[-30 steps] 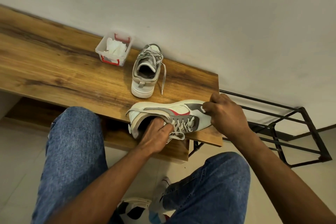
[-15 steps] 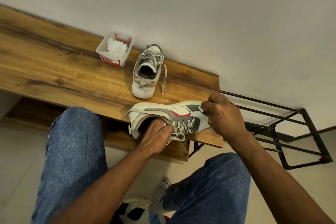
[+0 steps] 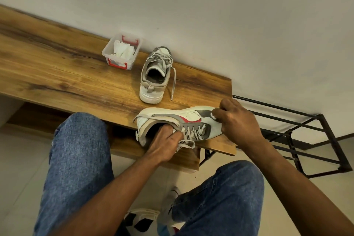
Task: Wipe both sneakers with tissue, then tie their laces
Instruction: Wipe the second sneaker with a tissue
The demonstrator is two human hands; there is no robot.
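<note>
A white, grey and red sneaker lies on its side at the front edge of the wooden bench. My left hand grips its collar, fingers curled into the opening by the tongue. My right hand is curled at the toe and pinches a small piece of white tissue against it. The second sneaker stands upright farther back, heel toward me, with one loose lace trailing on the wood.
A clear plastic box with red clips holds white tissues, left of the far sneaker, near the wall. A black metal rack stands right of the bench. My knees in jeans are below the bench edge.
My right hand has slid slightly left along the sneaker's toe with the tissue. My left hand has kept its hold on the collar.
</note>
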